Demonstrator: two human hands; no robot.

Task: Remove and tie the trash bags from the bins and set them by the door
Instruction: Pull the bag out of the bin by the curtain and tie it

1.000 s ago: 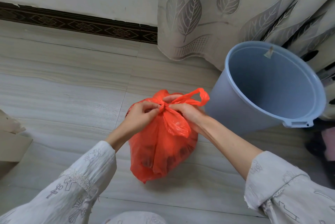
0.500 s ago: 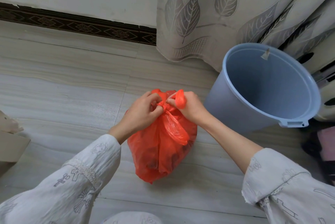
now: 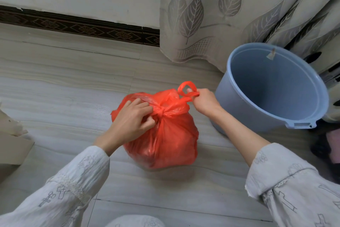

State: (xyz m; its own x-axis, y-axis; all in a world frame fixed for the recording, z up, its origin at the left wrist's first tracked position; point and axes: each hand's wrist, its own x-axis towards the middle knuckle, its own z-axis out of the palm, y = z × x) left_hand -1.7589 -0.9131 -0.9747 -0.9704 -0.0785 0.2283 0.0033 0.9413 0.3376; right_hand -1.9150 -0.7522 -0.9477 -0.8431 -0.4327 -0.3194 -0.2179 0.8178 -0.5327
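The left hand [image 3: 131, 120] pinches the gathered plastic beside the knot at the top of the red trash bag [image 3: 171, 140], while the right hand [image 3: 203, 101] grips one looped handle [image 3: 186, 88], drawn out to the right. The bag sits on the pale tiled floor [image 3: 64, 87], near the middle, just left of the blue bin [image 3: 272, 88], which stands before a leaf-patterned curtain [image 3: 211, 15].
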